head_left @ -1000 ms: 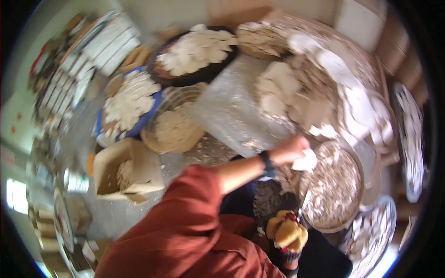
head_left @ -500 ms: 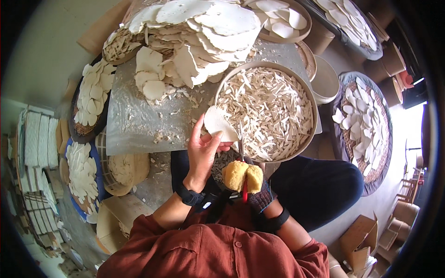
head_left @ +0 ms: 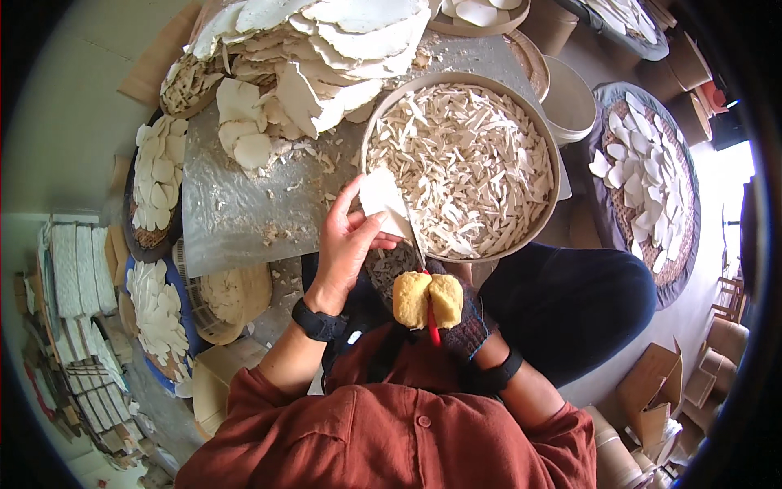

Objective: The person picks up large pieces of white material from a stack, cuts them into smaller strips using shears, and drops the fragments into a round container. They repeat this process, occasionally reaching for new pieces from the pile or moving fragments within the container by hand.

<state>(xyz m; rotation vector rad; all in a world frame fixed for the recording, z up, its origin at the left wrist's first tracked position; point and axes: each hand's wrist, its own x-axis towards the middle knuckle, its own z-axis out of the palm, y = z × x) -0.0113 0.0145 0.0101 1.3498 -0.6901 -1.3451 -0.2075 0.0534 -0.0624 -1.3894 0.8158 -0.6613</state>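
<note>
My left hand [head_left: 346, 240] pinches a thin, flat, cream-white slice [head_left: 384, 201] between thumb and fingers, at the left edge of a round tray [head_left: 555, 171] heaped with narrow strips [head_left: 464, 163] of similar pale stuff. My right hand [head_left: 463, 330], in a dark knitted fingerless glove, is closed around red-handled scissors [head_left: 432, 326] with two lumps of yellow sponge [head_left: 446, 301] on the handles. The blades point away from me and lie along the slice's right edge. The sponge hides most of my right fingers.
A tall stack of pale sheets [head_left: 358, 45] stands on the plastic-covered table [head_left: 236, 191]. Beyond the tray's right side is a white bucket [head_left: 568, 98]. Baskets of flat pieces [head_left: 643, 175] stand at both sides. An open cardboard box [head_left: 652, 387] sits at lower right.
The slice has turned in my left hand and shows a narrower face with a straighter right edge. The scissor blades now slant along that edge. The whole view has shifted slightly.
</note>
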